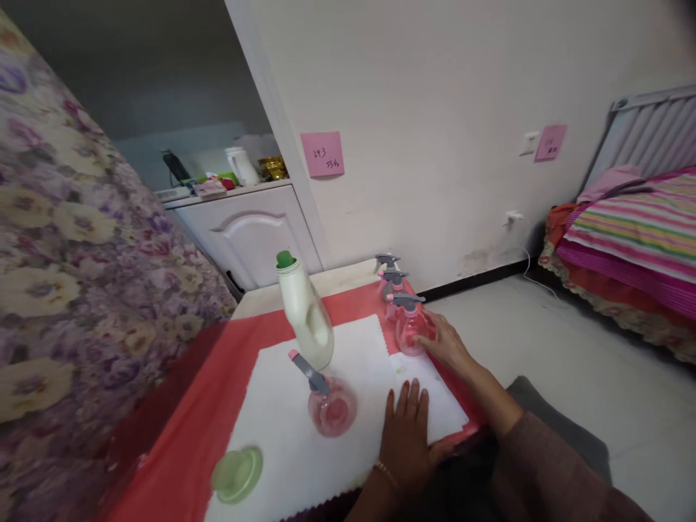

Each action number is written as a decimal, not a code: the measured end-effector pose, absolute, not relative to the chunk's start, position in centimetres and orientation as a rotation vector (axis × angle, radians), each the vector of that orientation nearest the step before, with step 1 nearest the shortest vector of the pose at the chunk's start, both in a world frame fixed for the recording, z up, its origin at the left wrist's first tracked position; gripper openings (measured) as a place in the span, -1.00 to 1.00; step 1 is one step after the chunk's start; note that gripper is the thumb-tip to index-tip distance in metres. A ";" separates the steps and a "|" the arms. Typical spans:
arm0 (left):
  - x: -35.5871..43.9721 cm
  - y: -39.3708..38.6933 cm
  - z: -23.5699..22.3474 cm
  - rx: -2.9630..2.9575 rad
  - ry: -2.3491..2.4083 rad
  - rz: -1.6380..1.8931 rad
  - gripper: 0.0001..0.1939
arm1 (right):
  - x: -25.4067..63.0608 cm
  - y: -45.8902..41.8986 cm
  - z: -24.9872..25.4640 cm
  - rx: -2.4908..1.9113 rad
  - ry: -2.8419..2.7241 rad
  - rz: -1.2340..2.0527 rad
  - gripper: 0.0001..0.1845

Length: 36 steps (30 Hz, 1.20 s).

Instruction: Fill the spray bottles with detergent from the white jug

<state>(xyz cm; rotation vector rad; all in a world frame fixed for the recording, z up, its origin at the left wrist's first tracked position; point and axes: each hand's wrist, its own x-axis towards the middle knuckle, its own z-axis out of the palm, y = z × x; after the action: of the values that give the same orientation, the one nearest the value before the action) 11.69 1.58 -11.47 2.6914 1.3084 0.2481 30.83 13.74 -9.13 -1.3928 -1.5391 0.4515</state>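
With our right hand (446, 344), the nearer one, we grip the pink spray bottle (407, 333), its long axis upright, to the right of the pale-green handled jug (301, 310), while our left hand (405, 433) lies flat, fingers extended, nearer to us than this jug.

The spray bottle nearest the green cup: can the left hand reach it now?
Probably yes: the left hand lies flat, and only white cloth shows between it and the spray bottle.
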 end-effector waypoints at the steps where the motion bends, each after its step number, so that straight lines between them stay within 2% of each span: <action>1: 11.7 1.5 -11.5 2.697 1.297 0.248 -0.16 | 31.2 13.6 -9.0 -1.386 -1.531 0.441 -0.37; 5: 12.0 0.6 -11.1 2.704 1.232 0.221 -0.17 | 32.5 12.6 -7.8 -1.380 -1.475 0.403 -0.54; 9: 12.1 -0.6 -10.1 2.702 1.144 0.197 -0.19 | 32.5 11.2 -5.9 -1.348 -1.452 0.405 -0.62; 17: 10.2 -3.3 -9.3 2.491 0.994 0.187 -0.29 | 26.4 8.1 -5.6 -1.110 -1.790 0.573 -0.76; 23: 5.9 -5.7 -8.6 2.212 1.116 0.463 -0.53 | 21.5 6.3 -7.2 -0.939 -1.969 0.704 -0.68; 26: 3.4 -6.6 -7.3 1.964 1.340 0.746 -0.71 | 19.9 5.8 -8.3 -0.833 -2.026 0.818 -0.48; 28: 1.7 -6.6 -6.5 1.778 1.491 0.946 -0.75 | 19.1 5.5 -9.0 -0.772 -2.032 0.872 -0.39; 32: -0.9 -5.4 -6.4 1.594 1.773 1.335 -0.70 | 18.0 5.1 -10.3 -0.748 -2.023 0.923 -0.31; 36: -1.2 -3.9 -7.6 1.635 1.799 1.326 -0.46 | 17.6 5.0 -11.1 -0.794 -2.009 0.956 -0.29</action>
<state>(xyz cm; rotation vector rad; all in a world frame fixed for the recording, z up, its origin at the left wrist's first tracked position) -1.23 -3.87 -7.63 1.6352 1.7992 1.3262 17.58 5.02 -11.06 -0.7942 -2.0091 0.9561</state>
